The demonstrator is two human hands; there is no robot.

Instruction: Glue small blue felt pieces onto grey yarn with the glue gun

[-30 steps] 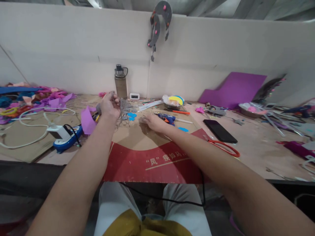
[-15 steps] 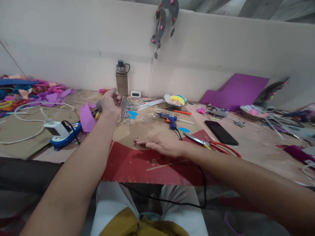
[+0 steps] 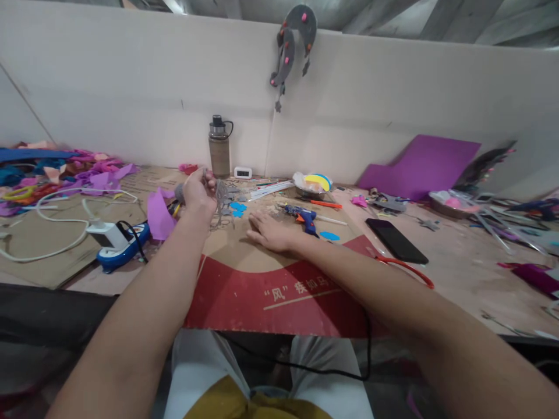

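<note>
Strands (image 3: 221,199) of thin grey material hang beside the left hand (image 3: 200,189), whose fingers curl closed on their upper part (how tight the grip is, I cannot tell). They trail down towards the brown cardboard (image 3: 238,251) on the bench (image 3: 458,262), near a blue flower-shaped piece (image 3: 238,208). The right hand (image 3: 269,231) lies palm down over the cardboard, fingers extended and slightly apart, with nothing visible in its grasp.

Just beyond the right hand's fingers and to their right is a blue glue gun (image 3: 307,221), with a blue oval piece (image 3: 329,235) near its handle. Scissors with red handles (image 3: 423,272) lie partly hidden by the right forearm, and a black phone (image 3: 396,241) sits just past them. Left of the left forearm, a purple scrap (image 3: 159,215) stands near a blue power strip (image 3: 114,257). Behind the left hand, a bottle (image 3: 219,156) stands upright next to a small white clock (image 3: 243,173).
</note>
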